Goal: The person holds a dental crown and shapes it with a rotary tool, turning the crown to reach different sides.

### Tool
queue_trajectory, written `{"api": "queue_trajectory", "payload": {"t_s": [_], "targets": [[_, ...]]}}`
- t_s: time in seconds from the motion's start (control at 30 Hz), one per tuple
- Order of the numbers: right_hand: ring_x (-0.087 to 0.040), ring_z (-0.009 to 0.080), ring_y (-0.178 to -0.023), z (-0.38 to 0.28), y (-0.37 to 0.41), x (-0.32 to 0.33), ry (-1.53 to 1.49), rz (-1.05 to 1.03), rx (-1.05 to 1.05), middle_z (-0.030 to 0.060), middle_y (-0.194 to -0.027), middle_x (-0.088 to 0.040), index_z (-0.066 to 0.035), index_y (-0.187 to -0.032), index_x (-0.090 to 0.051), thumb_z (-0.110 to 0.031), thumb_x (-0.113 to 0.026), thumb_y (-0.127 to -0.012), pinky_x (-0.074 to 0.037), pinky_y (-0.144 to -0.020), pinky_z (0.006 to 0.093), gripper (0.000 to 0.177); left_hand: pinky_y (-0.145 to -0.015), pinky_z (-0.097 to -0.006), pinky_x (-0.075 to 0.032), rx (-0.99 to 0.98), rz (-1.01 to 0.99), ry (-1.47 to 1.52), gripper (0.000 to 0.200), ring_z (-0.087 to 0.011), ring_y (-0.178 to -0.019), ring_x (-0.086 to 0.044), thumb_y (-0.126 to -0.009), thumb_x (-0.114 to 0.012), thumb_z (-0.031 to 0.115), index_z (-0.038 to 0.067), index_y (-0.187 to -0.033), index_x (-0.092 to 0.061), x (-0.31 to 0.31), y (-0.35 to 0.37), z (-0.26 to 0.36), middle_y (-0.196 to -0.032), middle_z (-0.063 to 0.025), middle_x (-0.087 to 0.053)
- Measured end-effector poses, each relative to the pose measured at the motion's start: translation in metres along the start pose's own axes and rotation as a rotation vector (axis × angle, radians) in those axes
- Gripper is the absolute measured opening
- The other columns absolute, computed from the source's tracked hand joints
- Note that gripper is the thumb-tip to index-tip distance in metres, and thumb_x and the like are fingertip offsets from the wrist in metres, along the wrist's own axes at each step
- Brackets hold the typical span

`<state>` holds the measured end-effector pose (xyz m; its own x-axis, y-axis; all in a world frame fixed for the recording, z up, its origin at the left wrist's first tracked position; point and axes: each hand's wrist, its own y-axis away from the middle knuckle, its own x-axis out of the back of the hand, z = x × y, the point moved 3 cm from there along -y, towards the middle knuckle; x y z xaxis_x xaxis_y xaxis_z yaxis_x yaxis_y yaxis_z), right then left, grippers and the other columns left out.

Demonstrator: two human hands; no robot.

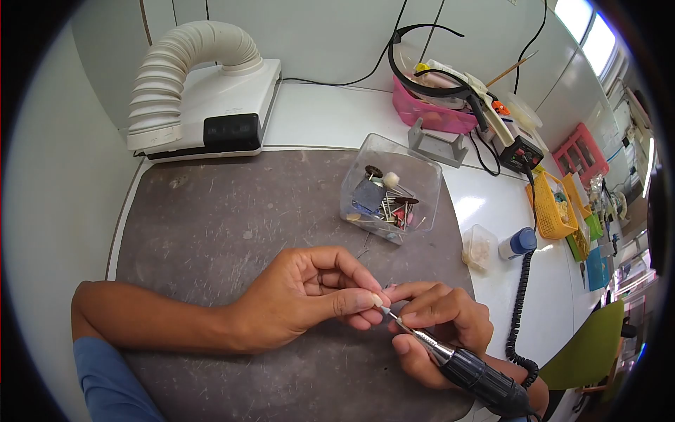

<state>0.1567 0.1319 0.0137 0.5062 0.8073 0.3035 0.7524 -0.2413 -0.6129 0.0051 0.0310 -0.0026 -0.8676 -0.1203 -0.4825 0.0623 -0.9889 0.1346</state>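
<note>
My left hand [309, 295] pinches a small pale piece [377, 300] between thumb and fingertips, above the dark mat [211, 211]. My right hand [446, 323] is wrapped round a black and silver rotary handpiece [467, 369], its bit pointing up and left. The bit's grey tip [384, 310] is at the pale piece; whether they touch is too small to tell. Fingertips of both hands are close together. Beyond them stands a clear plastic box [432, 204] holding several bits, discs and a white felt tip.
A white unit with a ribbed hose [190, 53] stands at the back left. At the right are a small clear container [478, 247], a blue-capped bottle [519, 243], a coiled black cord [518, 309], a grey stand [436, 144], a pink basket [429, 114] and a yellow basket [550, 211].
</note>
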Motion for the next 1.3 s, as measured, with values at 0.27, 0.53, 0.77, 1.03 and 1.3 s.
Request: {"api": "queue_trajectory", "payload": {"t_s": [0.27, 0.53, 0.77, 1.03, 1.3], "targets": [[-0.065, 0.0282, -0.079, -0.0005, -0.0008, -0.0003, 0.019, 0.002, 0.004, 0.0110, -0.074, -0.060, 0.001, -0.089, -0.053, -0.002, -0.070, -0.074, -0.053, -0.080, 0.0418, 0.023, -0.077, -0.0298, -0.057, -0.006, 0.000, 0.006, 0.010, -0.0206, -0.088, -0.065, -0.088, -0.057, 0.000, -0.004, -0.097, -0.054, -0.0002, 0.0001, -0.0005, -0.098, -0.0194, -0.063], [-0.065, 0.0282, -0.078, -0.0002, -0.0009, -0.0007, 0.021, 0.003, -0.001, 0.0110, -0.074, -0.060, 0.001, -0.088, -0.054, -0.003, -0.071, -0.074, -0.053, -0.080, 0.0434, 0.023, -0.077, -0.0300, -0.056, -0.011, -0.003, 0.003, 0.009, -0.0208, -0.088, -0.066, -0.087, -0.058, -0.001, -0.003, -0.095, -0.055, -0.0006, 0.0005, -0.0004, -0.099, -0.0203, -0.063], [-0.065, 0.0286, -0.079, 0.0003, -0.0009, -0.0007, 0.020, 0.001, 0.003, 0.0113, -0.074, -0.060, 0.001, -0.089, -0.054, -0.003, -0.071, -0.073, -0.052, -0.080, 0.0443, 0.024, -0.077, -0.0297, -0.056, -0.015, -0.003, -0.007, 0.008, -0.0206, -0.088, -0.066, -0.086, -0.058, -0.003, -0.003, -0.094, -0.056, -0.0014, 0.0005, 0.0001, -0.098, -0.0204, -0.063], [-0.065, 0.0279, -0.079, 0.0006, -0.0006, -0.0011, 0.025, 0.002, 0.003, 0.0109, -0.074, -0.060, 0.001, -0.090, -0.054, -0.002, -0.071, -0.073, -0.052, -0.081, 0.0442, 0.024, -0.077, -0.0296, -0.056, -0.023, -0.018, -0.016, 0.008, -0.0201, -0.088, -0.066, -0.086, -0.059, -0.003, -0.002, -0.094, -0.056, -0.0007, 0.0003, -0.0006, -0.099, -0.0201, -0.063], [-0.065, 0.0251, -0.076, -0.0001, -0.0017, -0.0020, 0.026, 0.001, 0.006, 0.0103, -0.075, -0.060, 0.000, -0.090, -0.053, -0.002, -0.071, -0.074, -0.052, -0.080, 0.0438, 0.024, -0.078, -0.0296, -0.056, -0.024, -0.018, -0.016, 0.008, -0.0204, -0.089, -0.066, -0.086, -0.058, -0.003, -0.002, -0.094, -0.056, -0.0012, 0.0005, -0.0003, -0.099, -0.0202, -0.063]]}}
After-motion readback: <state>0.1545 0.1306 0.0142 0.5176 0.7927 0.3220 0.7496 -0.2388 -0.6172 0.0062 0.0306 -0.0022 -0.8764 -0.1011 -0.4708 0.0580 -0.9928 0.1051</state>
